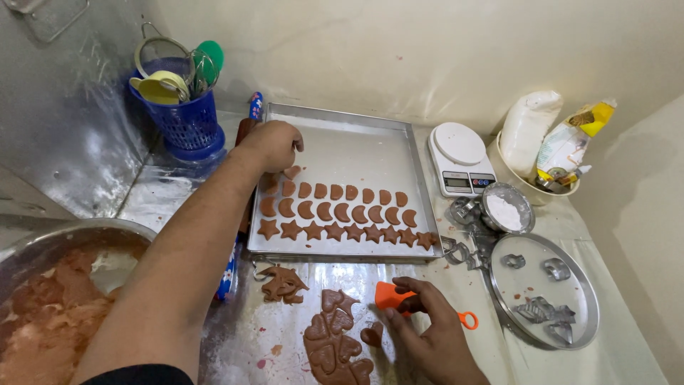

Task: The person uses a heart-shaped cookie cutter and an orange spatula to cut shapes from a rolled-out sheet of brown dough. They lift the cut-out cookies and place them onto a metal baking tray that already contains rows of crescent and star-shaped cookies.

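My left hand (273,145) reaches over the left part of a metal baking tray (356,139), fingers curled just above a brown heart-shaped dough piece (292,172). Rows of brown dough hearts, crescents and stars (342,212) fill the tray's near half. My right hand (427,335) is shut on an orange scraper (393,295) near the front of the table. Beside it lies a cut-out dough heart (371,334) and a rolled brown dough sheet (335,342) marked with heart cuts.
Dough scraps (283,284) lie below the tray. A steel bowl of dough (50,292) stands front left, a blue utensil holder (182,107) back left. On the right are a kitchen scale (461,157), a flour bowl (506,209), a round plate with metal cutters (545,289) and bags in a bowl (548,142).
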